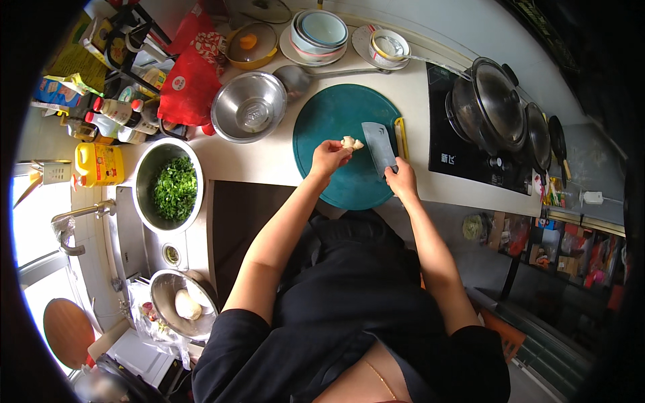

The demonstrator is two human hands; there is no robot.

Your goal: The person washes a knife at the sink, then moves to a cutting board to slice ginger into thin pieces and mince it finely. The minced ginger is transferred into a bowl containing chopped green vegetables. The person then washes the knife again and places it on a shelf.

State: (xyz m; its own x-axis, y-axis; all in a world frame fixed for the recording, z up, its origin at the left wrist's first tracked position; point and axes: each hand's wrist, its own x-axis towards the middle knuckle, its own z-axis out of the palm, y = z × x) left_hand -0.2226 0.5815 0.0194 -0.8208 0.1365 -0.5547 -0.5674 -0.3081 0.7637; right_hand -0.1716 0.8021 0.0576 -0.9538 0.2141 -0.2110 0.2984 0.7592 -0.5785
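Over a round green cutting board [327, 116], my left hand [330, 160] pinches a small knobbly piece of peeled ginger [352, 143] between thumb and fingers. My right hand [403, 177] grips the handle of a cleaver [379, 147], whose broad grey blade points away from me across the board's right half. Blade and ginger are a little apart. Just beyond the cleaver, a yellow-edged tool [401, 138] lies at the board's right rim; its kind I cannot tell.
Left of the board sit a steel bowl [227, 113] and a basin [138, 201] of chopped greens [175, 189]. A ladle [295, 81] and stacked bowls [325, 29] stand behind. To the right, a lidded pot [484, 108] rests on a black cooktop [468, 169]. Bottles [121, 112] crowd the left corner.
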